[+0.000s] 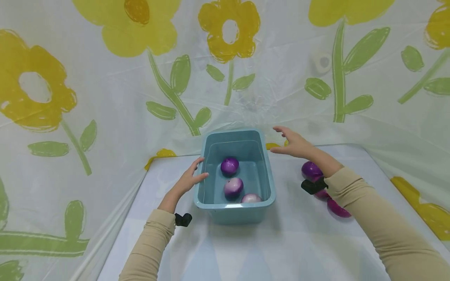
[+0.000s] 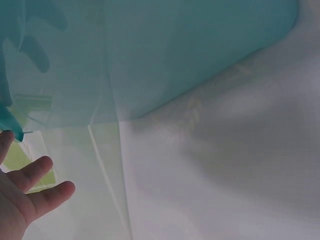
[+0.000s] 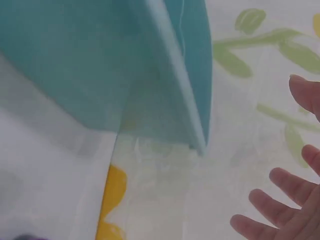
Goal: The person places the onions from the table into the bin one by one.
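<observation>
A blue-green plastic bin (image 1: 232, 205) stands on the table with red onions inside: a dark purple one (image 1: 230, 166), a paler one (image 1: 233, 187) and another (image 1: 251, 198) partly hidden by the front rim. My left hand (image 1: 186, 181) is at the bin's left rim, fingers spread; in the left wrist view its fingers (image 2: 52, 197) are extended and one fingertip meets or overlaps the rim. To the right of the bin, my right hand (image 1: 297, 145) is raised, apart from the rim, holding nothing. The right wrist view shows its fingers (image 3: 270, 207) spread.
More purple onions lie on the table at the right, one (image 1: 311, 171) beside the right wrist and another (image 1: 338, 208) nearer the front, partly hidden by the arm. A flower-printed sheet (image 1: 116, 117) hangs behind the white table (image 1: 232, 253).
</observation>
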Motion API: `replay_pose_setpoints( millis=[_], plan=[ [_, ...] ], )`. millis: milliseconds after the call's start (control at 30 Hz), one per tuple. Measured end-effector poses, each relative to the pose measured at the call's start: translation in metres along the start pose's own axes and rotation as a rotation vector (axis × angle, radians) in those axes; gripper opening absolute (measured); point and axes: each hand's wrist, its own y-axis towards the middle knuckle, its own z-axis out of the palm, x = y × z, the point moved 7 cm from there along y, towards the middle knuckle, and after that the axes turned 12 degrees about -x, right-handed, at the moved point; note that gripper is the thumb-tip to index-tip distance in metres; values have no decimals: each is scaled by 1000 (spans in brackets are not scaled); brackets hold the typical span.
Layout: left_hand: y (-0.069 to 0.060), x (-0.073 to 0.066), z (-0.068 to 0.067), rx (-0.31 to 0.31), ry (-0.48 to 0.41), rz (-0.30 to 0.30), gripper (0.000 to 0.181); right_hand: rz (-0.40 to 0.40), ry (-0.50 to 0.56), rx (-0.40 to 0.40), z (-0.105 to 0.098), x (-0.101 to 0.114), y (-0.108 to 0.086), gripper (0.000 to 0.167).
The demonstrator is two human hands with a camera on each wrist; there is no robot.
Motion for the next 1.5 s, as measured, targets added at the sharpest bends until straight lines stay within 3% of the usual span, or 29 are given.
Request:
replay_pose_setpoints(
  millis=[167, 400, 633, 900, 1233, 1500],
  plan=[
    [-14, -21, -5, 9, 9, 10, 69, 43, -13, -12, -21, -26, -23, 79],
    [-18, -24, -6, 7, -8, 4, 66, 98, 3, -18, -29, -66, -58, 79],
    [-14, -19, -3, 11, 14, 19, 68, 179, -53, -14, -23, -112, -96, 79],
    [5, 12, 3, -14, 2, 28, 68, 189, -46, -62, -15, -148, -135, 77],
    [6, 15, 1, -35, 17, 35, 67, 250, -38, -59, 8, -186, -172, 77],
    [6, 15, 2, -28, 25, 27, 69, 274, -38, -44, 23, -200, -188, 77]
  ],
)
